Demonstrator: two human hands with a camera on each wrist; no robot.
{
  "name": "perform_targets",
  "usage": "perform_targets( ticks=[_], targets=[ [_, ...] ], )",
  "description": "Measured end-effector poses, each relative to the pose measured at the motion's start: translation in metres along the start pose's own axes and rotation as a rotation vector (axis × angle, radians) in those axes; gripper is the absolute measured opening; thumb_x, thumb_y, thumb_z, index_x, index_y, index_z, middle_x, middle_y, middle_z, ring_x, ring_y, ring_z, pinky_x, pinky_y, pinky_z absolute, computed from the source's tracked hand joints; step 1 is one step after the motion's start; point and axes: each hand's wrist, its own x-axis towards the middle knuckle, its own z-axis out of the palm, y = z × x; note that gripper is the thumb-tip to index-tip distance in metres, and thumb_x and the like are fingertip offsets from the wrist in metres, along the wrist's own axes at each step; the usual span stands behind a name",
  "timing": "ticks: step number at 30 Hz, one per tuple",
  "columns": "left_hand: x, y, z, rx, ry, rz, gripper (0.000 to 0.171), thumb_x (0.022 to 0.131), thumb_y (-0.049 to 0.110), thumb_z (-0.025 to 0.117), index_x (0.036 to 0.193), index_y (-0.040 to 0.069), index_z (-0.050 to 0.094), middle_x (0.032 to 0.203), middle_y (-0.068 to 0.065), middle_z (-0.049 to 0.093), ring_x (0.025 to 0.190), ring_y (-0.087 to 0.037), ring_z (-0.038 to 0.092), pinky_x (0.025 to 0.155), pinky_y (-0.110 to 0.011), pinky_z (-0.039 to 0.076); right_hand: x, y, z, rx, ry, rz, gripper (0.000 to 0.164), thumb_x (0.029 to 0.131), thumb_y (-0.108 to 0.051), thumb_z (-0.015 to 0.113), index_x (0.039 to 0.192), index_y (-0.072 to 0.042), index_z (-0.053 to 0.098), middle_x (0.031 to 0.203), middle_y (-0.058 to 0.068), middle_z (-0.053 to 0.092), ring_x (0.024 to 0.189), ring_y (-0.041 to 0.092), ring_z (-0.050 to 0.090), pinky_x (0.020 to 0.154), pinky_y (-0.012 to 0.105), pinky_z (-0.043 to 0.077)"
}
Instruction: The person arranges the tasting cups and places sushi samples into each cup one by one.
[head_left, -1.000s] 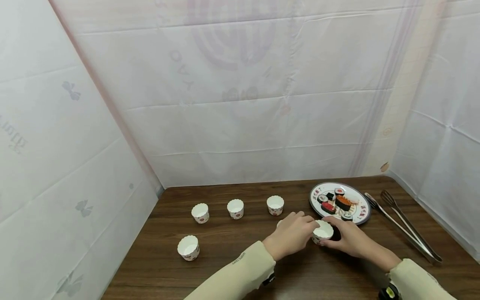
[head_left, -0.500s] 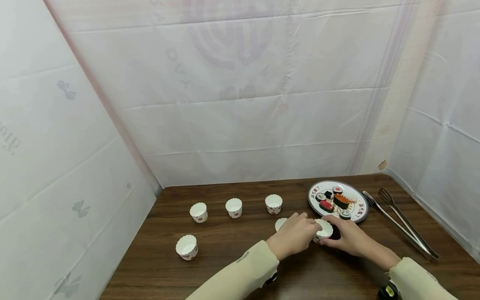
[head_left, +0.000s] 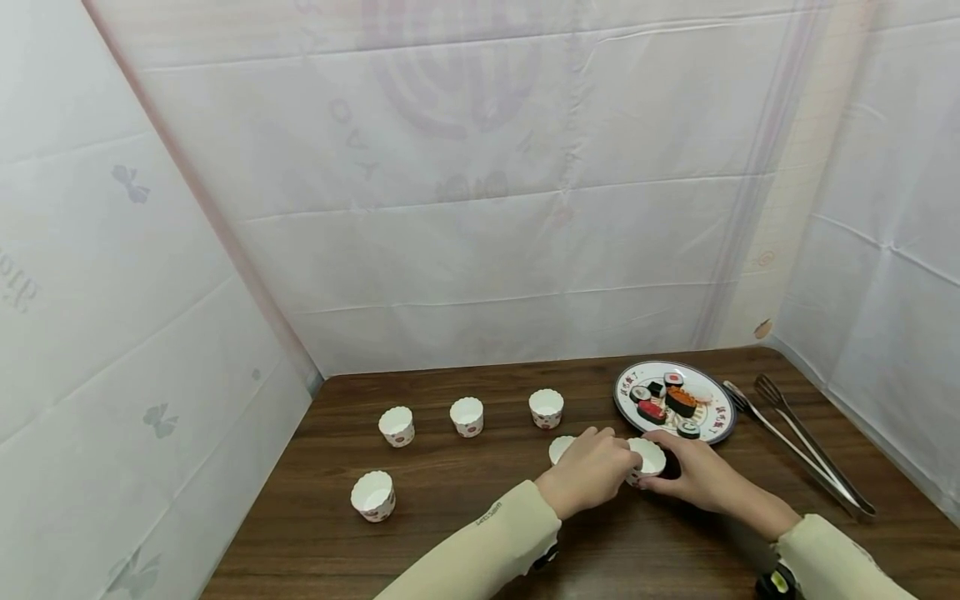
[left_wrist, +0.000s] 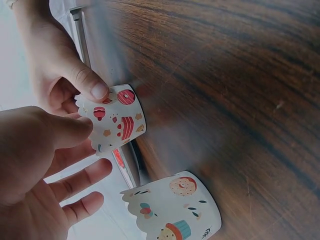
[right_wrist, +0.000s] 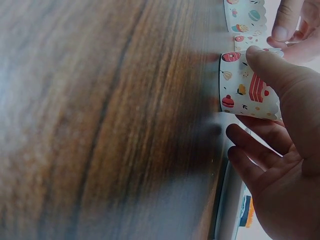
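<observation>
Two hands share one small paper cup, which stands upright on the near side of a plate of sushi. The right hand has a grip opened about as wide as the cup, thumb on the printed wall and fingers round its far side. The left hand has a narrower grip at the scalloped rim, thumb and forefinger pinching, the remaining fingers spread loose. Holding from opposite sides probably steadies such a light, soft wall without crushing it. Whether the base bears fully on the bench cannot be told.

Beside the left hand, another cup is partly hidden. Three back cups and a left cup stand mouth up and apart, likely so each can be reached separately. Tongs lie right of the plate, handily near the sushi.
</observation>
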Motion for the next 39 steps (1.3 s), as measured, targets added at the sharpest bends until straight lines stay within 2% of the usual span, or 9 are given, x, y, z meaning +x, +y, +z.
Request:
perform_targets(
  ticks=[15,26,33,36,39],
  targets=[
    [0.0045,0.0013,0.0021,-0.029,-0.023,-0.015,0.009,0.089,0.025,0.080,0.094,0.031,0.075,0.087,0.015,0.069,0.078,-0.007,0.060,0.062,-0.024,0.040,-0.0013,0.0016,0.0021,0.001,0.029,-0.031,0.056,0.084,-0.040,0.086,0.126,-0.012,0.064,0.114,0.000,0.072,0.097,0.009,0.066,0.077,0.034,0.055],
    [0.0060,0.0015,0.0024,-0.020,-0.025,-0.017,0.008,0.091,0.025,0.079,0.094,0.032,0.075,0.087,0.015,0.069,0.078,-0.007,0.060,0.063,-0.024,0.040,-0.0010,0.0029,0.0016,0.007,0.017,-0.012,0.058,0.085,-0.044,0.085,0.128,-0.012,0.063,0.115,0.000,0.072,0.099,0.012,0.067,0.079,0.035,0.055],
    [0.0073,0.0006,-0.0010,-0.001,-0.022,-0.017,0.011,0.087,0.025,0.082,0.093,0.031,0.074,0.085,0.015,0.069,0.078,-0.006,0.062,0.062,-0.024,0.041,-0.0007,0.0017,0.0000,-0.003,0.011,0.000,0.067,0.085,-0.039,0.085,0.136,-0.007,0.056,0.118,0.008,0.072,0.097,0.017,0.069,0.078,0.038,0.055],
    [0.0080,0.0002,-0.0043,0.000,-0.029,-0.016,0.012,0.087,0.024,0.082,0.094,0.030,0.075,0.087,0.015,0.069,0.079,-0.006,0.064,0.064,-0.024,0.044,-0.0015,0.0015,0.0007,0.000,0.031,-0.006,0.074,0.084,-0.039,0.087,0.140,-0.005,0.053,0.113,0.009,0.073,0.089,0.012,0.068,0.075,0.038,0.054],
    [0.0088,-0.0007,-0.0070,-0.006,-0.034,-0.012,0.013,0.088,0.023,0.081,0.097,0.030,0.075,0.089,0.014,0.070,0.082,-0.005,0.066,0.068,-0.025,0.048,-0.0025,0.0015,0.0023,-0.003,0.062,-0.013,0.081,0.081,-0.037,0.089,0.142,-0.002,0.049,0.102,0.002,0.073,0.081,0.004,0.063,0.072,0.036,0.053]
  ],
)
